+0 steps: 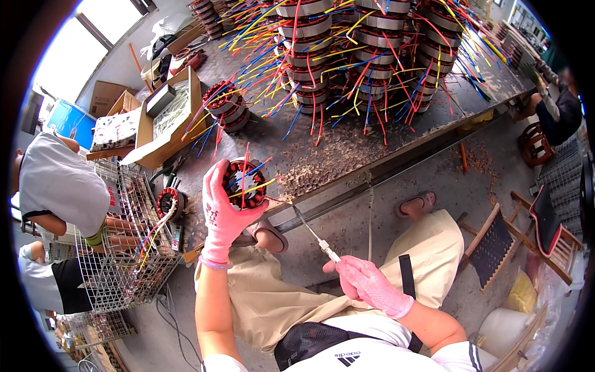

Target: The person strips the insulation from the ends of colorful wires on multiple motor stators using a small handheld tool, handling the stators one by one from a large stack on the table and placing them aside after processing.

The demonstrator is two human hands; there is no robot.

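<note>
Beside the dark tabletop (pixel 322 162), left of frame centre, holding a wound stator (pixel 255 197) in curled fingers of the left hand (pixel 224 212), and gripping with the farther right hand (pixel 374 286) a slim tool (pixel 329 249) slanting up-left toward it.

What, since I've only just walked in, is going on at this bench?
A person in pink gloves grips a wire-wound ring in the left hand, at the near edge of the bench. The right hand holds a thin-shafted tool pointed toward it; whether the tip touches the ring is too small to tell. Red, blue and yellow wires stick out of the ring, and tall stacks of similar ones stand farther back.
</note>
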